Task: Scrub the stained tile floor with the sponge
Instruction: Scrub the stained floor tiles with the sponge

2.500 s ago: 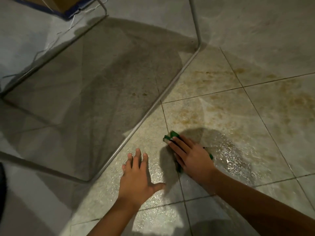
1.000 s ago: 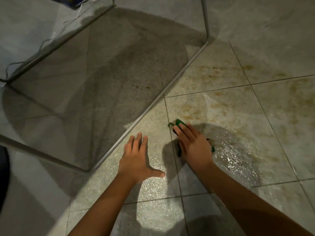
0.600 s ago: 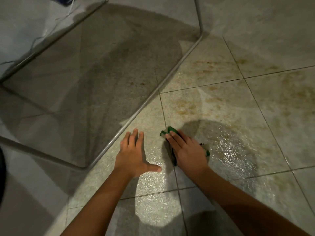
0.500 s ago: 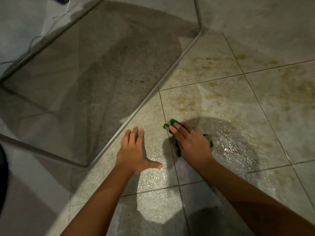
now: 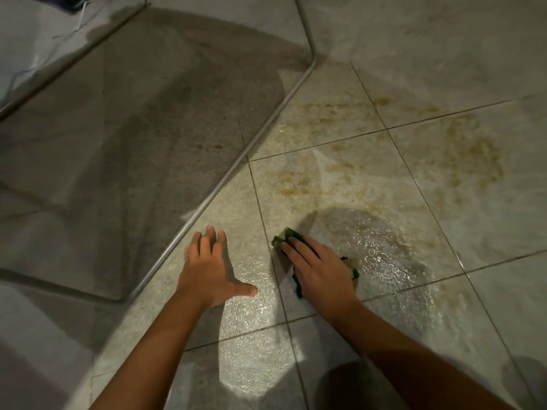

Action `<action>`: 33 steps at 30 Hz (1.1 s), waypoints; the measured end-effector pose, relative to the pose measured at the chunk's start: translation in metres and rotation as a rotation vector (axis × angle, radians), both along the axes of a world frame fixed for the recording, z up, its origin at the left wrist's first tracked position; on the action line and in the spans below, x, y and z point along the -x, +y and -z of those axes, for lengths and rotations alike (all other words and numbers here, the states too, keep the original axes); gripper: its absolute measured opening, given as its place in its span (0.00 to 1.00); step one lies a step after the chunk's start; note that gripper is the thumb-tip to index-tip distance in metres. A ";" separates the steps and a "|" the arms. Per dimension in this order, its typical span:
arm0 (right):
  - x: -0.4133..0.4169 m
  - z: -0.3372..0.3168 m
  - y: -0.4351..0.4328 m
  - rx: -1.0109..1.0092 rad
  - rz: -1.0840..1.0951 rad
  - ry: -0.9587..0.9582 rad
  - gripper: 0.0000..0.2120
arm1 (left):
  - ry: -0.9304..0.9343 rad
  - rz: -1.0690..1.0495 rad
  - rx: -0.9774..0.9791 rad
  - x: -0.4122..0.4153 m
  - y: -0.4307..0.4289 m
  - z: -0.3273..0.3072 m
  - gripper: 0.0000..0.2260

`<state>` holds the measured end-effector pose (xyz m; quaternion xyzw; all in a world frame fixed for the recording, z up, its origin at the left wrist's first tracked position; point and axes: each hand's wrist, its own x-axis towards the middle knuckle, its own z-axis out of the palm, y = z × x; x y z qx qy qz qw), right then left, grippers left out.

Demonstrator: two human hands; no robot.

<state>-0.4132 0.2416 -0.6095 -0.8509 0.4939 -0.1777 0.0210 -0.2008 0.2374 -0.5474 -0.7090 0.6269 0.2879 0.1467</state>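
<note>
My right hand (image 5: 321,269) presses flat on a green sponge (image 5: 284,236), which lies on the tile floor (image 5: 384,184) beside a grout line; only its green corners show past my fingers and wrist. My left hand (image 5: 208,269) rests flat on the neighbouring tile, fingers spread, holding nothing. The tiles around both hands shine wet. Brown-yellow stains (image 5: 461,149) spread over the tiles farther off and to the right.
A thin metal tube frame (image 5: 236,170) runs diagonally across the floor just left of my left hand and bends upward at the top. Its dark shadow covers the floor on the left. A cable (image 5: 80,22) lies at the top left.
My right hand has slid the sponge a little back and forth over the same tile, ending slightly left near the grout line. The left hand has stayed planted on the floor.
</note>
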 end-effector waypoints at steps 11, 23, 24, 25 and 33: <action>0.042 -0.003 0.026 0.001 0.346 -0.024 0.19 | 0.170 0.091 0.112 0.071 0.014 0.000 0.56; 0.052 0.004 -0.001 0.021 0.096 0.015 0.20 | 0.003 0.164 0.090 0.081 0.015 0.007 0.58; 0.057 0.002 0.001 0.024 0.144 0.004 0.20 | 0.005 0.167 0.090 0.081 0.015 0.006 0.57; 0.062 0.001 0.005 0.029 0.206 -0.002 0.19 | 0.009 0.168 0.087 0.080 0.015 0.005 0.57; 0.041 0.000 0.052 0.011 0.356 0.030 0.21 | 0.093 0.113 0.124 0.079 0.018 0.010 0.61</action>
